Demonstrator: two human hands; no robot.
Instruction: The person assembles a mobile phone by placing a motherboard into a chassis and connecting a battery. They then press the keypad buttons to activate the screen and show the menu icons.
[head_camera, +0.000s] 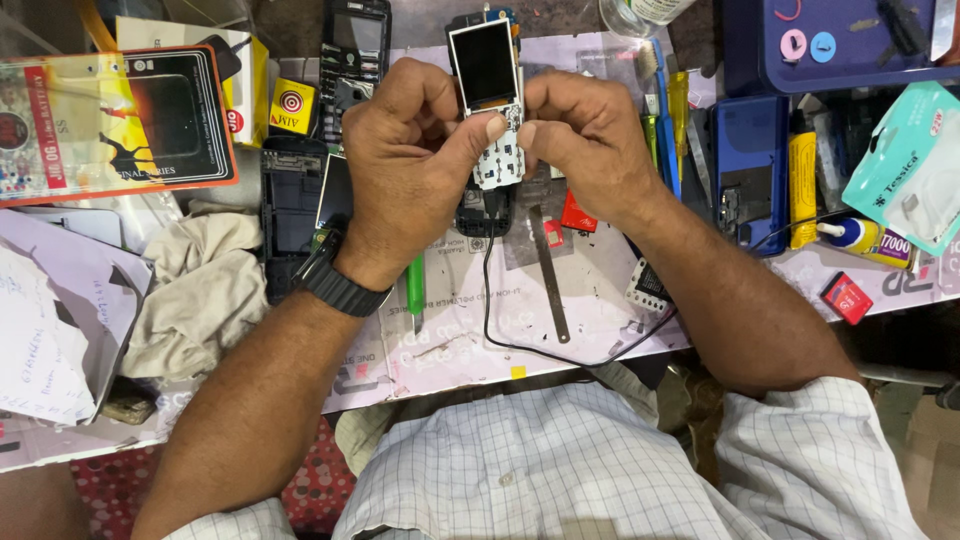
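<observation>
A bare phone board (489, 95) with a small dark screen and a white keypad sheet is held upright over the work mat (600, 290). My left hand (410, 160), with a black watch on its wrist, pinches the board's lower left edge with thumb and fingers. My right hand (580, 135) pinches the lower right edge at the keypad. Both thumbs meet at the keypad area. A black phone housing (486, 212) lies on the mat just under the hands, partly hidden by them.
Metal tweezers (550, 275), a green tool (415, 285) and a black cable (520, 345) lie on the mat. A crumpled cloth (200, 290) and printed boxes (120, 120) sit left. Blue trays (750, 170), a yellow glue tube (803, 190) and screwdrivers (668, 125) crowd the right.
</observation>
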